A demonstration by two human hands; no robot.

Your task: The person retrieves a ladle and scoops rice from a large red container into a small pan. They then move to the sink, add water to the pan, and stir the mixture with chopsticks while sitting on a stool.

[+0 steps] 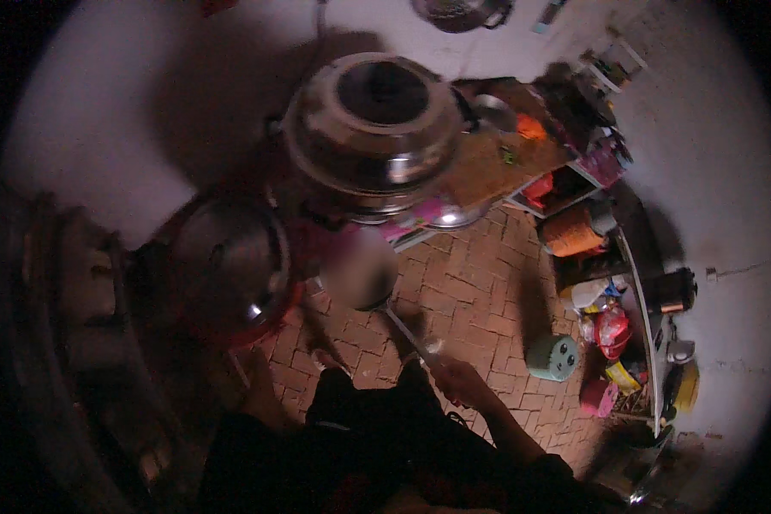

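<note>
My right hand (457, 383) is wrapped around the handle of a long-handled ladle or skimmer (365, 275), held over the floor in front of my legs. Its round head is blurred. In dim light at the left, my left hand (257, 376) is below a large round vessel or lid (231, 270) with a red lower edge. A thin pale strip shows beside its fingers; whether it grips anything is unclear. Beyond the ladle stands a big shiny steel pot (398, 168), topped by a domed lid with a dark round centre (383, 92).
A brown tabletop (488, 167) bears a steel bowl (495, 112) and an orange item (531, 127). On the brick floor (488, 283) stands a teal stool with a face (552, 357). Shelving (639, 321) along the right holds bags and containers, near a pink tub (599, 397).
</note>
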